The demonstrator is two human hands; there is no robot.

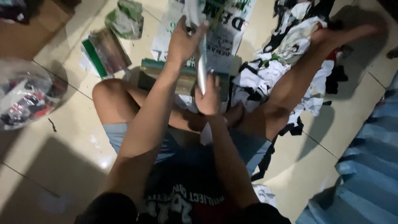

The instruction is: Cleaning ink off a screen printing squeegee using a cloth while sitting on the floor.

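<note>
A person sits on the tiled floor (62, 157) with bare legs spread, and the dim light leaves much of the scene hard to read. The left hand (182, 41) is raised, its fingers pinched shut on the top end of a long, pale strip (202, 68) that looks like clear plastic or cloth; blur hides which. The right hand (209, 99) sits lower, closed around the bottom end of the same strip, so it runs taut and nearly upright between the two hands. Behind the strip lies a green-edged stack (166, 76) of flat sheets on the floor, partly covered by the left forearm. Beyond it spreads a white printed sheet (226, 37), its top cut off by the frame. To the right, a heap of black and white fabric scraps (290, 45) lies under and around the outstretched leg. A clear bag (25, 99) of mixed scraps sits at the left edge, and blue striped cloth (369, 166) fills the lower right corner.
</note>
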